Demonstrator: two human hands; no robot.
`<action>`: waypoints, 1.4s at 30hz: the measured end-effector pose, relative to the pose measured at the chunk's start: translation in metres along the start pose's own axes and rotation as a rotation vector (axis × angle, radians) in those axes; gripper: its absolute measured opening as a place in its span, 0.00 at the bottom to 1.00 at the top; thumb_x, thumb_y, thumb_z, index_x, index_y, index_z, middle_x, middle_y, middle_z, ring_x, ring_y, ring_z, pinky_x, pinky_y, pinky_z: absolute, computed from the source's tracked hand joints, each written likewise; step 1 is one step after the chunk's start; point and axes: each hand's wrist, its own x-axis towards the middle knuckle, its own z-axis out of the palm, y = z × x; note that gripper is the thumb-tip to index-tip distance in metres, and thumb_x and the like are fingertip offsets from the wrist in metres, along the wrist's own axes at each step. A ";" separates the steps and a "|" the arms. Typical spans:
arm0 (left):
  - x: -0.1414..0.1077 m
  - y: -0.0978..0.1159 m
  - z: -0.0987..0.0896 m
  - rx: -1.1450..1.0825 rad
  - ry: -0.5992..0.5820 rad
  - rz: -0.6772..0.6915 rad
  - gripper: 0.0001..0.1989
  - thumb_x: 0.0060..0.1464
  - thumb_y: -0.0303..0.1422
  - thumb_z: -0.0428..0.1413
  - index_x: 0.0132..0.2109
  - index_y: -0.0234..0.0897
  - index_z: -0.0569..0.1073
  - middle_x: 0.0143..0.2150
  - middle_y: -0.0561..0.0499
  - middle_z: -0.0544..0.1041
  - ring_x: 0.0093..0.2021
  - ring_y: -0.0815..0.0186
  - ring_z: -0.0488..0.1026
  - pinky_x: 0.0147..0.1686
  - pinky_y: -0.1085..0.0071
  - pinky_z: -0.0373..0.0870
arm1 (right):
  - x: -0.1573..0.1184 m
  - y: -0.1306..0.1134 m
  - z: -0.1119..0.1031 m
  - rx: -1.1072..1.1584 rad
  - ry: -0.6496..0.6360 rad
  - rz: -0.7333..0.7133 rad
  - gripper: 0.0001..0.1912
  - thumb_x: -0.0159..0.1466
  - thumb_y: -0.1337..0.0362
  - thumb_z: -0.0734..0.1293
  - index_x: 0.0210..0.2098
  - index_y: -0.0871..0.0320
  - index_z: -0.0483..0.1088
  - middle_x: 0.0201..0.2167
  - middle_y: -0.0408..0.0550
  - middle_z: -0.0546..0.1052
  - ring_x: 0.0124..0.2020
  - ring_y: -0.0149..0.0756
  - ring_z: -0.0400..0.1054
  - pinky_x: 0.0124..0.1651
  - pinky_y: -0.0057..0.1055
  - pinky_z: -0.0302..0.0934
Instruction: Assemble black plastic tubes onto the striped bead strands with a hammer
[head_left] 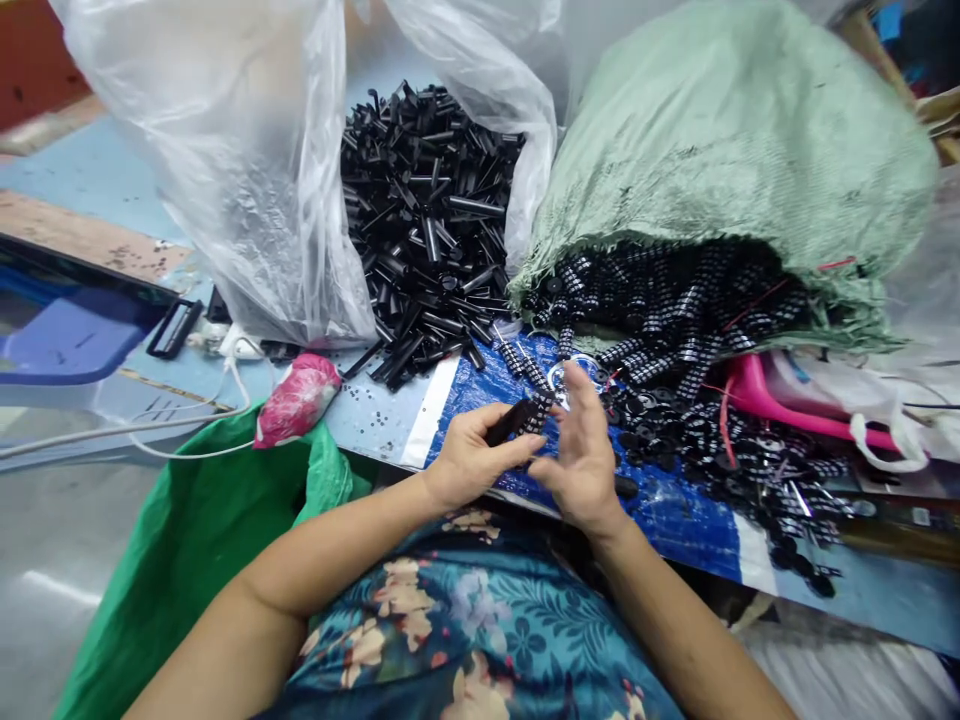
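Observation:
My left hand (472,455) is closed around a smooth black plastic tube (506,424). Against its far end is a black-and-white ribbed rod (538,412), and I cannot tell whether the two are joined. Just to the right, my right hand (583,455) is slightly blurred, its fingers apart and raised, with nothing seen in its grip. Both hands are over the near edge of a blue sheet (465,400). Similar ribbed rods (675,310) spill from a pale green woven sack (735,130), with black discs (652,425) among them.
Black plastic pieces (435,230) are heaped in a clear plastic bag (247,180). A pink-wrapped bundle (298,400) with a white cord lies at the table edge, above a green bag (217,530). On the right is a bright pink plastic piece (765,395); a blue scoop-like tray (82,335) is far left.

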 end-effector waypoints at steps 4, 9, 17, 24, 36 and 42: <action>-0.009 0.000 -0.013 -0.046 -0.046 -0.082 0.17 0.53 0.43 0.65 0.34 0.33 0.74 0.27 0.54 0.71 0.28 0.71 0.64 0.29 0.74 0.61 | -0.002 0.007 -0.019 -0.336 -0.183 -0.395 0.55 0.58 0.53 0.77 0.74 0.50 0.44 0.72 0.59 0.56 0.71 0.57 0.54 0.67 0.57 0.61; -0.010 0.002 -0.009 -0.110 0.069 -0.137 0.27 0.63 0.55 0.50 0.35 0.33 0.74 0.23 0.55 0.67 0.22 0.73 0.59 0.25 0.72 0.58 | -0.004 -0.003 -0.015 -0.387 -0.140 -0.482 0.54 0.57 0.57 0.78 0.73 0.60 0.47 0.68 0.63 0.62 0.67 0.54 0.62 0.64 0.50 0.68; -0.011 0.006 -0.005 -0.409 0.059 -0.189 0.22 0.52 0.48 0.65 0.44 0.33 0.79 0.38 0.50 0.78 0.37 0.69 0.72 0.42 0.71 0.68 | -0.014 -0.007 -0.007 -0.474 -0.086 -0.526 0.52 0.59 0.58 0.77 0.73 0.61 0.47 0.69 0.63 0.61 0.66 0.54 0.64 0.62 0.51 0.70; -0.006 -0.003 -0.019 -0.535 -0.110 -0.429 0.24 0.43 0.45 0.71 0.42 0.35 0.76 0.33 0.52 0.78 0.30 0.67 0.76 0.32 0.70 0.71 | -0.015 0.000 -0.006 -0.482 -0.152 -0.466 0.55 0.58 0.52 0.76 0.74 0.60 0.45 0.67 0.65 0.64 0.66 0.56 0.63 0.63 0.54 0.68; 0.017 -0.021 -0.103 0.832 -0.095 0.005 0.10 0.52 0.37 0.65 0.39 0.36 0.80 0.34 0.51 0.77 0.34 0.66 0.70 0.36 0.70 0.61 | -0.034 0.017 -0.033 -0.876 -0.229 -0.286 0.07 0.70 0.65 0.65 0.45 0.60 0.72 0.37 0.53 0.79 0.38 0.40 0.73 0.44 0.36 0.67; 0.031 -0.021 -0.105 0.723 -0.187 -0.163 0.15 0.45 0.42 0.68 0.32 0.35 0.76 0.23 0.59 0.66 0.25 0.72 0.59 0.28 0.72 0.51 | -0.011 0.007 -0.016 -0.737 -0.177 -0.328 0.10 0.71 0.66 0.61 0.49 0.58 0.71 0.33 0.48 0.78 0.30 0.33 0.71 0.36 0.29 0.64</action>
